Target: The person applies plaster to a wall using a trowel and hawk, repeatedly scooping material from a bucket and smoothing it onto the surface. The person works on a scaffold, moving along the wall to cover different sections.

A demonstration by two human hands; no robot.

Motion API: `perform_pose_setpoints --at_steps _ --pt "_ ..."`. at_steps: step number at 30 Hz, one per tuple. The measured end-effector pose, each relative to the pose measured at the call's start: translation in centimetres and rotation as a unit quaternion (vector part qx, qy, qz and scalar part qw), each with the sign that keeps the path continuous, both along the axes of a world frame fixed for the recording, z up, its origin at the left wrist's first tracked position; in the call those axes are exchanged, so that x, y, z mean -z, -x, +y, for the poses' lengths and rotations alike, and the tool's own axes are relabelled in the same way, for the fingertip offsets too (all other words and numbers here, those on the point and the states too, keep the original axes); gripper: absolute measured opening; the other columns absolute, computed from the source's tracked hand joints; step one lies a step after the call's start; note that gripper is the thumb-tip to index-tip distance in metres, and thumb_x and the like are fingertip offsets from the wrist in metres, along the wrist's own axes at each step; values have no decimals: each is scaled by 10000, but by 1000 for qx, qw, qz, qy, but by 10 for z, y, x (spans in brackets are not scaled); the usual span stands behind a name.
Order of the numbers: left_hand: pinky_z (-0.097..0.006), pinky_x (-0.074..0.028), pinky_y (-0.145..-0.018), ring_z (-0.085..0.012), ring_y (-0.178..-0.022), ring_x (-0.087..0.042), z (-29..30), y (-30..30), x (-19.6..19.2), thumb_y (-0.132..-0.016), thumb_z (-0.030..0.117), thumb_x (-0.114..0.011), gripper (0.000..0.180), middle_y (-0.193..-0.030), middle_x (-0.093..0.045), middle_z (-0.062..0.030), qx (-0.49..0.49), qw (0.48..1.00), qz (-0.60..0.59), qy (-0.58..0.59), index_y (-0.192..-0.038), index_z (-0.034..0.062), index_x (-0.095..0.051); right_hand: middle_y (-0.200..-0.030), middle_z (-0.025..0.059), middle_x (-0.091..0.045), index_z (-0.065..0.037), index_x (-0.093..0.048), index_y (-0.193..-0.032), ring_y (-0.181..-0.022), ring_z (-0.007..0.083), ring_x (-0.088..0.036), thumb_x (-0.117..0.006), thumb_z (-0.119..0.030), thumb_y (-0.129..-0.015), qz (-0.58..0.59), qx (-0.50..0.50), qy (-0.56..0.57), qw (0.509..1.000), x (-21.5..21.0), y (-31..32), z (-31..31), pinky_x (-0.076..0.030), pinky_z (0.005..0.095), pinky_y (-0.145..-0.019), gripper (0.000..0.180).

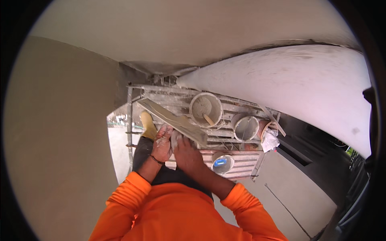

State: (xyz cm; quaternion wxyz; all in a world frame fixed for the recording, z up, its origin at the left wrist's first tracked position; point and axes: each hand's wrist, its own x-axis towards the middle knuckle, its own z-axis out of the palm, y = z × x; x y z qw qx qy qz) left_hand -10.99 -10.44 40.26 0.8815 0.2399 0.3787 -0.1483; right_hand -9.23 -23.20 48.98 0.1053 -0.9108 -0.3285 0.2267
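Both my hands meet in front of my chest over a scaffold platform (237, 108). My left hand (162, 145), dusted with grey plaster and wearing a dark wristband, holds the near end of a long flat plastering board (171, 118) that slants up to the left. My right hand (187, 154) grips the same end from the right side, fingers closed around it. Orange sleeves cover both my forearms. A large bucket of grey plaster (206, 109) with a wooden handle in it stands just beyond the board.
A second grey bucket (246, 127) and a crumpled white bag (269, 140) sit on the platform to the right. A small tub with a blue inside (222, 163) rests lower down. Plastered walls rise on the left and right. My yellow boot (148, 125) stands on the scaffold.
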Motion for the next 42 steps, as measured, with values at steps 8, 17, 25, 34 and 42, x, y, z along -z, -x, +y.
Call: perform_pose_setpoints --at_steps 8,17,25,34,42 --pt "-445 -530 -976 -276 -1132 -643 28 69 209 -1042 292 -494 351 -1270 -657 -84 -56 990 49 121 -1305 85 -600 -1015 246 -608 30 -640 -966 -937 404 -601 -635 -197 -834 99 151 138 974 236 3 -143 -489 521 -870 263" --pt "-346 -506 -1048 -210 -1200 -612 19 162 321 -1030 174 -535 459 -1375 -580 -102 95 991 47 83 -1450 9 -447 -1239 164 -663 -81 -683 -1142 -1186 317 -620 -637 -361 -914 198 182 326 906 559 -70 -210 -460 499 -995 364" --pt "-426 -478 -1077 -247 -1265 -566 -57 121 343 -1035 248 -519 481 -1404 -550 -98 107 956 12 274 -1466 55 -428 -979 177 -707 -76 -624 -1200 -918 343 -706 -614 -279 -941 152 265 278 911 430 -48 -229 -562 493 -765 328" --pt "-502 -430 -1098 -280 -1291 -530 -166 65 346 -1058 362 -434 466 -1429 -525 -102 -84 845 57 525 -1449 109 -449 -1089 288 -575 38 -548 -1197 -1032 475 -571 -545 -65 -911 80 306 -9 949 350 70 -211 -486 501 -916 304" --pt "-524 -464 -1064 -298 -1241 -574 -152 62 350 -1056 279 -449 413 -1376 -585 -107 -41 896 0 443 -1426 103 -494 -1075 262 -599 29 -544 -1200 -964 455 -613 -611 -76 -945 42 334 88 938 342 139 -248 -522 519 -814 284"
